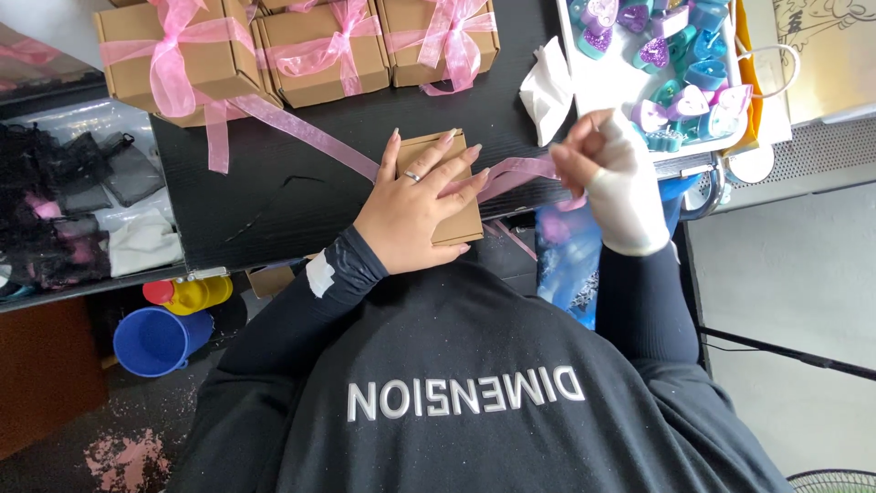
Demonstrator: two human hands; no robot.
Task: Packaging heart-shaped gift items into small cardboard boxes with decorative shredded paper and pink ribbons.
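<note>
Black long-sleeved top, pale chest lettering; left hand (412,212): ring, long nails; right hand (613,183): white wrap; white patch on left sleeve (321,274).

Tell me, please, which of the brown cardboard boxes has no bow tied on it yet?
The small box under the left hand; the three boxes behind already carry pink bows.
</note>
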